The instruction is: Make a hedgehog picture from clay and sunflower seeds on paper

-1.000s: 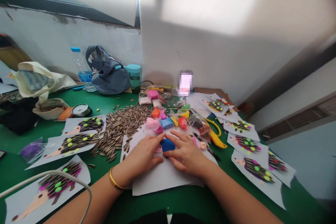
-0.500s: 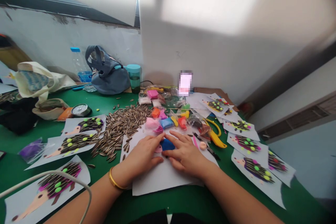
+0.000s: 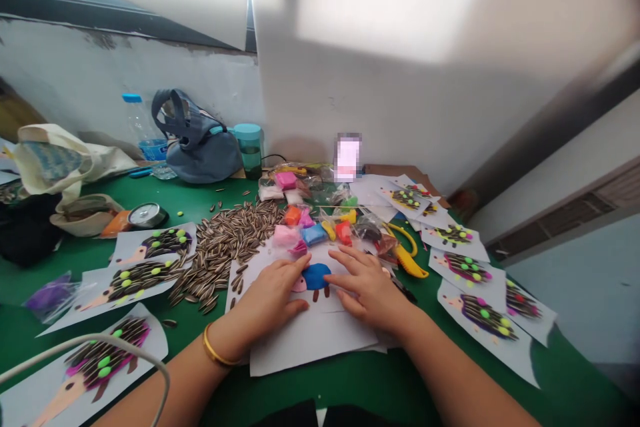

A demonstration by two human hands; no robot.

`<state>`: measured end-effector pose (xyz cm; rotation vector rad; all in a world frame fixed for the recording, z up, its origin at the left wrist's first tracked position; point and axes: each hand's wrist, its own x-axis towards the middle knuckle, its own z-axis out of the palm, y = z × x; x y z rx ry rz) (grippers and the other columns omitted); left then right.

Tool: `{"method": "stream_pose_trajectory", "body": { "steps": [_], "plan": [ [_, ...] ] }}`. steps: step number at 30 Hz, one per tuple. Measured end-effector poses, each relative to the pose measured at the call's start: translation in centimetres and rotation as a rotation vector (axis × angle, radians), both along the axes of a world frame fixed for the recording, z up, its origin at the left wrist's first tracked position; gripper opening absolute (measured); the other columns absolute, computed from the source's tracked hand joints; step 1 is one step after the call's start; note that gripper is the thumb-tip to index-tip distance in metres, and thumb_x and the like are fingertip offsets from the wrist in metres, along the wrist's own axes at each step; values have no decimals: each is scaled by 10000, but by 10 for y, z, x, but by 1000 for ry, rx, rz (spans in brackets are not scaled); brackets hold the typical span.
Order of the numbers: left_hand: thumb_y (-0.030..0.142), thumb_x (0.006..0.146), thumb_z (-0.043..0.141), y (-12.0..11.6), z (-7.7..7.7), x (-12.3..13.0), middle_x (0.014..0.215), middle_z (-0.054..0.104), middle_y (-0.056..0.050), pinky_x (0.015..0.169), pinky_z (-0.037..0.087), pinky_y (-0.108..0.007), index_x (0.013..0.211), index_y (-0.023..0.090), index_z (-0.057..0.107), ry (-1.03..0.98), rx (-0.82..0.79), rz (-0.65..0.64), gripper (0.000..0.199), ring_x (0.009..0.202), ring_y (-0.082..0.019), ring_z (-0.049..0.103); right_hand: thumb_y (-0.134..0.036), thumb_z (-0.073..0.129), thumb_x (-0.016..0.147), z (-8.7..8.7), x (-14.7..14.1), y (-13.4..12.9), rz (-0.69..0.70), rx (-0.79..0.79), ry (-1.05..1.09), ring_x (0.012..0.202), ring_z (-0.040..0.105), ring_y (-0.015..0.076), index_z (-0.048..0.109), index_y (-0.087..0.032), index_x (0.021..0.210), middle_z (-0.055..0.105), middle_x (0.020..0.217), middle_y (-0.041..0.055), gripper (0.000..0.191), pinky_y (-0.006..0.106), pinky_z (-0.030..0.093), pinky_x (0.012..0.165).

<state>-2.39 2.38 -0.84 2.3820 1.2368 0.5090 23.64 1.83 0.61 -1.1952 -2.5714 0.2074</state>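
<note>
A blue clay hedgehog body (image 3: 316, 277) with a pink head and two brown feet lies on a white sheet of paper (image 3: 305, 347) in front of me. My left hand (image 3: 275, 290) rests flat on the paper at its left, fingers stretched out and partly covering the pink head. On the right side, my right hand (image 3: 363, 283) has its fingers spread, with the index fingertip at the body's right edge. Neither hand grips anything. Just beyond the paper's top lie packs of coloured clay, among them a blue pack (image 3: 315, 234) and a pink one (image 3: 287, 235).
Sunflower seeds (image 3: 230, 247) are heaped left of the paper. Finished seed-covered hedgehog sheets lie at the left (image 3: 150, 245) and right (image 3: 487, 323). A yellow cutter (image 3: 413, 262) sits beyond my right hand. A white cable (image 3: 125, 345) crosses the lower left.
My hands have moved apart, the right one shifting to the right. More of the blue body and its brown feet now show. The view has turned slightly.
</note>
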Motion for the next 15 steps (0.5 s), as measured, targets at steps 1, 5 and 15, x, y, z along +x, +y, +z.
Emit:
{"method": "stream_pose_trajectory", "body": {
  "steps": [1,5,15],
  "plan": [
    [188,739,784,0,-1,0,1331,600,-107,1047,454,-474,1488,252,365,1,5,-3,860,1212,-297,556,-245,581,884,0,-1,-1,5,-11,-16,1424,348,321,689,-365,1211,450,1524,26,365,546,339,1080],
    [197,748,785,0,-2,-2,1333,603,-106,1043,461,-467,1478,237,391,4,26,-16,830,1209,-291,552,-277,581,888,1,-5,-4,31,-34,-76,1449,300,334,667,-405,1233,394,1561,23,378,570,335,1060],
    [277,862,697,4,-8,-4,1396,591,-56,1045,446,-493,1311,281,597,87,168,-136,460,1232,-285,544,-299,562,903,-3,-7,-3,20,-32,-86,1465,273,312,651,-397,1256,380,1570,30,377,554,317,1069]
  ]
}}
